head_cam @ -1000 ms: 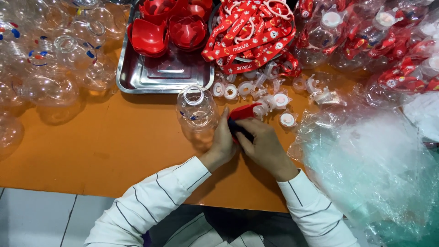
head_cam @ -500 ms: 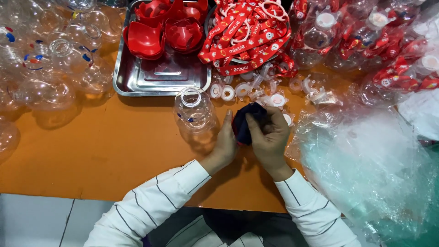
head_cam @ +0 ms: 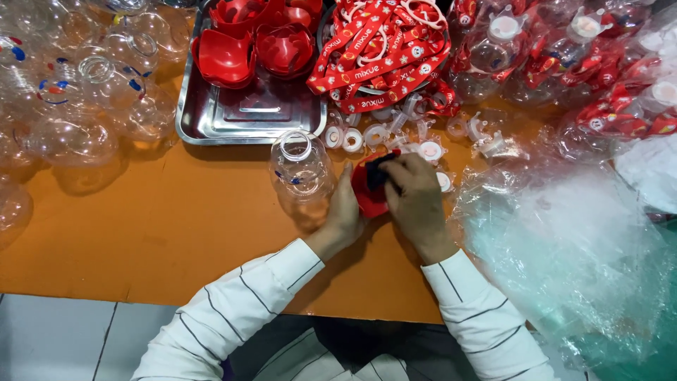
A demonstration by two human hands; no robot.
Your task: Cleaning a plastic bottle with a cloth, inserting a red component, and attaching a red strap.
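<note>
I clamp a red cap [head_cam: 367,192] between both hands over the orange table [head_cam: 155,233], just right of a clear bottle [head_cam: 302,168]. My right hand [head_cam: 416,201] covers most of it, and a dark part under my fingers is hard to make out. My left hand [head_cam: 343,212] cups its left edge, wrist bent inward.

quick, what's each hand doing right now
Left hand: closed on the edge of the red plastic piece, beside the clear bottle.
Right hand: closed, pressing a dark item onto that piece.
</note>
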